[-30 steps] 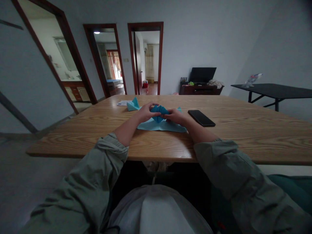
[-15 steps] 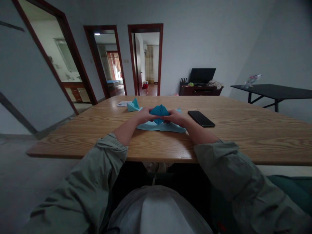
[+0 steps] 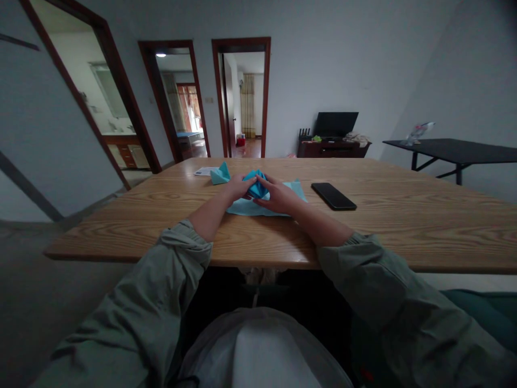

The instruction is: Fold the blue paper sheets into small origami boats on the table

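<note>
A folded blue paper piece [image 3: 257,186], creased into several flaps, is held between my two hands over the table. My left hand [image 3: 237,188] grips its left side, fingers closed around the edge. On the other side my right hand [image 3: 278,195] presses fingertips against the flaps from above and below. Beneath them lies a light blue sheet [image 3: 299,189], partly covered by my hands. Just beyond my left hand stands a paler blue folded paper shape [image 3: 220,174] with a pointed top.
A black phone [image 3: 333,196] lies right of my hands on the wooden table [image 3: 383,231]. A white card [image 3: 204,171] sits behind the pale folded shape. Farther off are a black table [image 3: 456,150] with a clear plastic item and a screen [image 3: 336,125] on a cabinet.
The blue paper piece has shifted slightly left and turned, showing more of its flaps. My right hand has moved left with it, uncovering more of the sheet's right end.
</note>
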### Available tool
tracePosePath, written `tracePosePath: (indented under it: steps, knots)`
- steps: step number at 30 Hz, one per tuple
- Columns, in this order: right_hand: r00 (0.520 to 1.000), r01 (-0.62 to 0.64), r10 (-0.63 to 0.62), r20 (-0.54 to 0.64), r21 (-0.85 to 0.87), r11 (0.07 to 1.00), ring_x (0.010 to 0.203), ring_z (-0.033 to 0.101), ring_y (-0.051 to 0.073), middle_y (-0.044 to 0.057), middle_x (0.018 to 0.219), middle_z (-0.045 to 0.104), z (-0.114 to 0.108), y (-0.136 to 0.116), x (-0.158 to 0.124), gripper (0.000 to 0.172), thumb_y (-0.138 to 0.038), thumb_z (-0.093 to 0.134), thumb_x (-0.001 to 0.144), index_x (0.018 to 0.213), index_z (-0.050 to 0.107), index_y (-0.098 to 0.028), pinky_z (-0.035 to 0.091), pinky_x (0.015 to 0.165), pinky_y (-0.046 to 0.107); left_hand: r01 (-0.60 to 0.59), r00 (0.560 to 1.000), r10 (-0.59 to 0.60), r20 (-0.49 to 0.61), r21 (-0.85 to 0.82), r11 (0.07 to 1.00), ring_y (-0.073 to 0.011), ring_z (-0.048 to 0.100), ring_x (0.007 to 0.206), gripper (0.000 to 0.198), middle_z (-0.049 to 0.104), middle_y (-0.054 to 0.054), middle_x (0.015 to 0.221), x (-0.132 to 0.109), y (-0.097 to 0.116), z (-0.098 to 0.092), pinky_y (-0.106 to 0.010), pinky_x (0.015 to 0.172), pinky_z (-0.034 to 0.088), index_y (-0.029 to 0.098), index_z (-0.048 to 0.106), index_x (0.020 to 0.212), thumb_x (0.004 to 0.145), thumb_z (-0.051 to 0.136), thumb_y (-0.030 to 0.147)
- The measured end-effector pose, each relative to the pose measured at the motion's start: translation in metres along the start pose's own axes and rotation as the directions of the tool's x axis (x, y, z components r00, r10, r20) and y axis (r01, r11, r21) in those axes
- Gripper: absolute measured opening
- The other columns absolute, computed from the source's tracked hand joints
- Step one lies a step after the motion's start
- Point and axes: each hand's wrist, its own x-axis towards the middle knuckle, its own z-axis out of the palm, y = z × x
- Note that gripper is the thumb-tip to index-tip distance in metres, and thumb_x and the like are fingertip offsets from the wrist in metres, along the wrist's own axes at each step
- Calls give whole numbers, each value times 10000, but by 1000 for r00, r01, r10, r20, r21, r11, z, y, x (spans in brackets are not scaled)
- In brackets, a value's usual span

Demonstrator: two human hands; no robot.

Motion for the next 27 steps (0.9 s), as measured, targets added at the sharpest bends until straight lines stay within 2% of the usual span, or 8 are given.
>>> tracePosePath:
  steps: [3,5,9,12,16,20,22,27]
  knots:
    - [999,-17,17,31,-2,1000,1209,503,303,117,1466,379,0,-2,1,790,-513,583,812,1480,271,-230,409,979,383,56,998,-52,40,-102,993,-162,640,628,330,651,-45,756,-4,6,3,-312,589,561,152,625,931,816,608,461]
    - [998,-35,33,58,24,999,1157,544,292,124,1375,495,1,-1,2,783,-523,565,826,1480,262,-217,427,942,371,76,995,-68,68,-122,990,-152,632,617,345,644,-44,747,-6,9,5,-303,587,558,147,616,893,816,603,483]
    - [992,-111,108,59,50,993,1027,613,291,147,1154,646,5,4,4,763,-492,535,861,1484,231,-173,450,865,367,6,997,2,75,-102,995,-138,639,657,320,663,-52,860,-5,8,10,-274,595,552,159,604,947,824,613,454]
    - [988,-148,145,51,60,987,993,626,284,143,1109,666,8,5,5,734,-439,508,885,1494,199,-169,457,842,361,-50,995,53,83,-42,998,-123,635,672,331,665,-46,980,0,3,12,-259,597,547,200,591,1102,834,615,393]
    - [983,-172,165,77,91,981,966,638,252,108,1090,683,10,7,6,673,-368,518,881,1479,256,-203,467,833,325,-130,987,117,111,113,985,-119,622,679,364,649,-72,1089,5,-8,11,-225,554,517,190,601,1137,812,634,350]
    - [985,-166,160,68,100,981,957,642,249,110,1126,673,13,13,6,659,-309,534,862,1466,290,-207,476,823,323,-170,968,131,213,177,969,-138,624,683,499,679,-67,951,7,-18,7,-227,556,501,185,549,1228,766,676,324]
    - [987,-159,155,50,91,983,953,643,258,121,1125,671,14,16,6,669,-295,533,856,1469,286,-192,478,819,335,-216,956,165,242,202,955,-146,623,675,496,683,-56,858,7,-20,7,-245,586,505,165,553,1220,762,672,313]
    - [988,-157,157,-1,92,983,892,649,238,117,1111,672,14,16,6,661,-266,502,857,1471,269,-192,484,792,330,-345,939,322,125,387,855,-186,644,794,421,693,-82,938,5,-13,11,-291,741,507,146,606,1129,740,667,295]
